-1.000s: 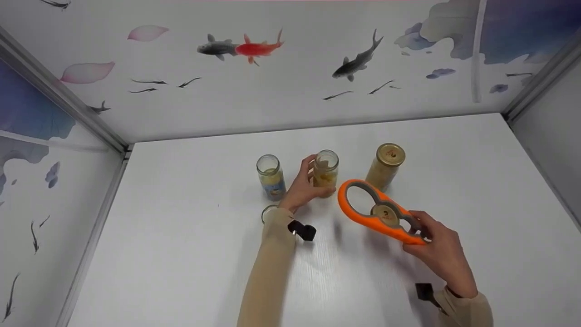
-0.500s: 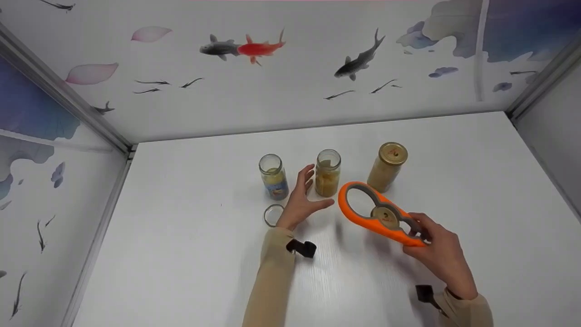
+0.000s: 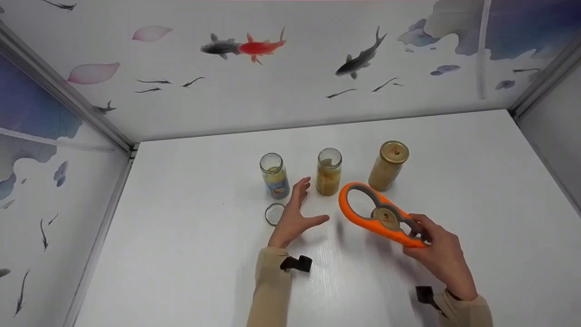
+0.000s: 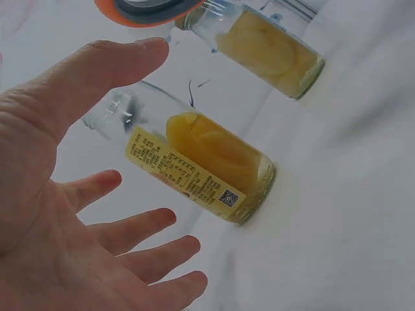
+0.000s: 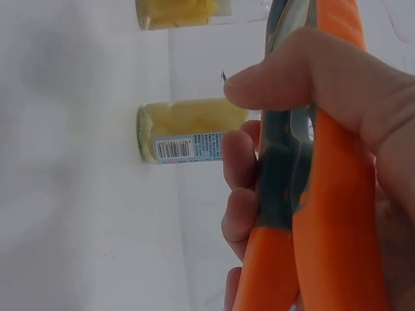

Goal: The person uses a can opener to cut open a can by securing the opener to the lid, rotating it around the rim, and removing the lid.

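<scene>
My right hand (image 3: pixel 440 252) grips an orange and grey jar opener (image 3: pixel 380 229) by its narrow end, held up over the table. A gold lid (image 3: pixel 386 218) sits in the opener's middle hole. My left hand (image 3: pixel 290 225) is apart from everything, fingers spread and thumb out, in front of the middle jar (image 3: pixel 328 180). That glass jar has no lid and holds yellow fruit; its yellow label shows in the left wrist view. The right wrist view shows the opener's orange handle (image 5: pixel 343 214) in my fingers, with a pale fruit jar (image 5: pixel 188 120) beyond.
A lidless jar with a blue label (image 3: pixel 276 184) stands left of the middle one. At right stands a jar with its gold lid on (image 3: pixel 385 172). A loose lid (image 3: pixel 268 215) lies on the white table (image 3: pixel 181 250), partly behind my left hand. Printed panels wall the back and left.
My left hand has let go of the middle jar and drawn back toward me, uncovering part of the loose lid. My right hand and the jar opener have barely moved.
</scene>
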### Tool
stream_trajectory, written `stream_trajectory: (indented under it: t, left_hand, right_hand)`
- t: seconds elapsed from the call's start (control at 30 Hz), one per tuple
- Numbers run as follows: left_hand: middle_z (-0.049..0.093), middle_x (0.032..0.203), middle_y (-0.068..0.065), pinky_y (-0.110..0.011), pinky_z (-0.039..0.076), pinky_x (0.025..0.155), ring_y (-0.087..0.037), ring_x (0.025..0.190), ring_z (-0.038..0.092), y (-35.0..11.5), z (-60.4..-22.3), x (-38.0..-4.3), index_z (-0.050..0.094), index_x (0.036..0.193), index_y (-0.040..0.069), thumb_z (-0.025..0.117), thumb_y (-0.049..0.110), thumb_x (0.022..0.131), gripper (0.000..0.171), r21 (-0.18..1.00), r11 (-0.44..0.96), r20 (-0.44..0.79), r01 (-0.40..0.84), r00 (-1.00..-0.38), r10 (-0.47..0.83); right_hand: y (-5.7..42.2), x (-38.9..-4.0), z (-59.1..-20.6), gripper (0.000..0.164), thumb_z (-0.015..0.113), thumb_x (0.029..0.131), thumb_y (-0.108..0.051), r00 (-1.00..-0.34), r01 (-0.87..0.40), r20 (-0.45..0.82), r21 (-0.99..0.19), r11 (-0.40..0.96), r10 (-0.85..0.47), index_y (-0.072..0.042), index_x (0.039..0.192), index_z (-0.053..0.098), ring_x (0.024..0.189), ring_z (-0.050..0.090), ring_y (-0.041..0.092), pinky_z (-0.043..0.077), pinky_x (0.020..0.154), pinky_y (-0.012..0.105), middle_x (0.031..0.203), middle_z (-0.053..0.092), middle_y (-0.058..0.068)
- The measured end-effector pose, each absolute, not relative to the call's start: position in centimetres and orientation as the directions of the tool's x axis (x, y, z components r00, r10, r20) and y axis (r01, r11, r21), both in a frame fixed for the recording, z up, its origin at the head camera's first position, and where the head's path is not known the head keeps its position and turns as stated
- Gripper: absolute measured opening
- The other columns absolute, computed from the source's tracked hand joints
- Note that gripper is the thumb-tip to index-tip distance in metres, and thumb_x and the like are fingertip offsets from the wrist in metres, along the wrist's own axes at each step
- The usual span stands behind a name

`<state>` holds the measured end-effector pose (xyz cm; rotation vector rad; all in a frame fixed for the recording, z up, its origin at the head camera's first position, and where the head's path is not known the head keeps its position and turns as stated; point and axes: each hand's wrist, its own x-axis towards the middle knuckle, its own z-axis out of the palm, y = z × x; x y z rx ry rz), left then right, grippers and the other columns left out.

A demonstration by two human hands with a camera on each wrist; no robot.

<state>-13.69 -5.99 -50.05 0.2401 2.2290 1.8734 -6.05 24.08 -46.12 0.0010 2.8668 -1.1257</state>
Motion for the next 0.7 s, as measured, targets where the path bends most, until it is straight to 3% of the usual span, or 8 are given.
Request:
stream_trajectory:
  t: [0.27, 0.5, 0.7]
  left_hand:
    - [0.029, 0.154, -0.012, -0.045, 0.024, 0.112, -0.028, 0.141, 0.026, -6.6, -50.2, -12.6, 0.026, 0.151, 0.017, 0.082, 0.013, 0.077, 0.093, 0.981, 0.193, -0.034, 0.015, -0.967, 0.251]
    - [0.036, 0.150, -0.013, -0.034, 0.022, 0.113, -0.022, 0.140, 0.030, -6.4, -50.8, -12.2, 0.033, 0.148, 0.007, 0.078, 0.004, 0.079, 0.082, 0.995, 0.092, 0.006, 0.041, -0.939, 0.343]
    - [0.050, 0.139, -0.006, -0.038, 0.029, 0.110, -0.024, 0.133, 0.041, -6.1, -51.3, -12.1, 0.049, 0.138, 0.012, 0.074, 0.000, 0.081, 0.064, 1.000, -0.006, 0.018, 0.017, -0.919, 0.395]
  right_hand:
    - [23.1, -5.8, -46.6, 0.052, 0.076, 0.070, 0.000, -0.999, 0.005, -0.040, -0.673, 0.740, -0.029, -0.008, 0.119, 0.061, 0.076, 0.055, 0.022, 0.045, 0.065, 0.035, 0.087, 0.064, 0.003]
    - [21.2, -5.7, -47.5, 0.053, 0.079, 0.065, 0.003, -0.998, -0.061, 0.034, -0.677, 0.733, -0.052, -0.009, 0.115, 0.066, 0.074, 0.054, 0.019, 0.045, 0.067, 0.036, 0.083, 0.063, -0.001]
    - [19.7, -5.8, -48.1, 0.053, 0.079, 0.063, 0.004, -0.996, -0.084, 0.052, -0.679, 0.729, -0.066, -0.009, 0.113, 0.067, 0.073, 0.052, 0.018, 0.045, 0.067, 0.036, 0.081, 0.062, -0.002]
